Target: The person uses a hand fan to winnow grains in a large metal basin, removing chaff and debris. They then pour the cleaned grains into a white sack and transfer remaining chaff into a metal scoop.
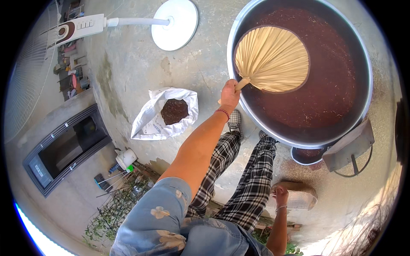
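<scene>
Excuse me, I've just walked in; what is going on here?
A person is standing at a large metal tub of loose reddish-brown stuff. The left hand grips the handle of a pleated hand fan, held out over the tub. The right hand is lowered, in front of a basket in this view; its grip is unclear. An open white sack with dark loose material inside is on the ground to the left.

The round tan leaf fan (273, 59) looks matt, ridged; the wide silver metal basin (364, 68), smooth and glossy.
</scene>
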A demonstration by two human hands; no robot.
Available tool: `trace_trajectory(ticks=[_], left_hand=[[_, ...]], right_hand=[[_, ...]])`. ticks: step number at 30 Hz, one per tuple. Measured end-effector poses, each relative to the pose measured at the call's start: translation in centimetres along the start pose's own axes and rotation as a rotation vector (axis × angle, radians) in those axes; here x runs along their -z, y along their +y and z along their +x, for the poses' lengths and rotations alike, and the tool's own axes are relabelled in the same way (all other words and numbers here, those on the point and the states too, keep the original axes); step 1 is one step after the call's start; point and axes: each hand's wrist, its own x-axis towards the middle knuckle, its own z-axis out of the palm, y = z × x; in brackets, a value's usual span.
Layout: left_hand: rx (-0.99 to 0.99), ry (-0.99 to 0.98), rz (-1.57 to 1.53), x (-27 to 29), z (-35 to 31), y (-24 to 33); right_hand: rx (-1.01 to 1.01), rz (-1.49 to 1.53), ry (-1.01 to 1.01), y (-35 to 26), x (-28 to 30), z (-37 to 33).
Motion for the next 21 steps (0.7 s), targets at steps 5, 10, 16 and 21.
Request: trace_trajectory(ticks=[5,10,16,21], left_hand=[[0.061,-0.006,0.069,-0.3,1.3,0.6],[0.126,0.003,0.175,0.2,2.0,2.8],[0.041,-0.079,0.356,6.0,-1.0,-1.2],[-0.051,0.08,0.533,19.3,-5.5,-7.1]], right_hand=[[0.106,0.155,-0.048,-3.8,-3.0,1.4],[0.164,-0.021,0.048,-8.6,-3.7,1.2],[0.172,-0.06,0.044,-11.2,-7.0,0.9],[0.195,-0.088,0.039,-11.9,-9.5,0.0]])
